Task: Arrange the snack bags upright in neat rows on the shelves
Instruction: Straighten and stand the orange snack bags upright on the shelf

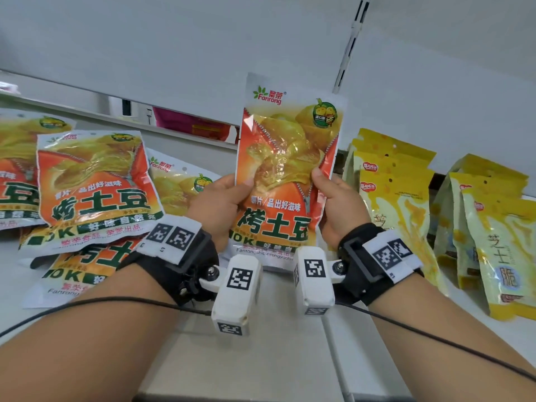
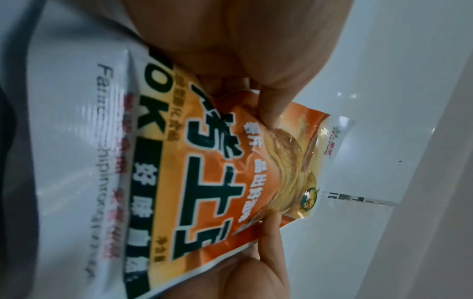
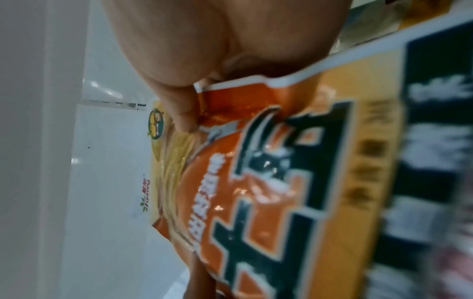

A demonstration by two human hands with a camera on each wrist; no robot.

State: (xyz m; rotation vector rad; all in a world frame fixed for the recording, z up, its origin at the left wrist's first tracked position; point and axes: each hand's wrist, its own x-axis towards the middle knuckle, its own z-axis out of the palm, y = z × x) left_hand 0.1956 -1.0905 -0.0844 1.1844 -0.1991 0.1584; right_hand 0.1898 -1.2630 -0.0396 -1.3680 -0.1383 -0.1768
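Observation:
An orange potato-chip bag (image 1: 285, 158) stands upright in mid-air over the white shelf (image 1: 261, 329), front facing me. My left hand (image 1: 219, 204) grips its left edge, thumb on the front. My right hand (image 1: 338, 203) grips its right edge the same way. The left wrist view shows the same bag (image 2: 204, 182) with my left thumb (image 2: 274, 105) pressed on its front. In the right wrist view the bag (image 3: 256, 192) fills the frame under my right thumb (image 3: 179, 113). Several identical orange bags (image 1: 92, 187) lie flat in a loose pile at left.
Yellow cheese-snack bags (image 1: 397, 198) stand leaning in rows at right, with another row (image 1: 499, 242) further right. The shelf's white back panel (image 1: 203, 47) rises behind, with a slotted upright (image 1: 349, 44). Pink packages (image 1: 191, 126) show through a gap behind.

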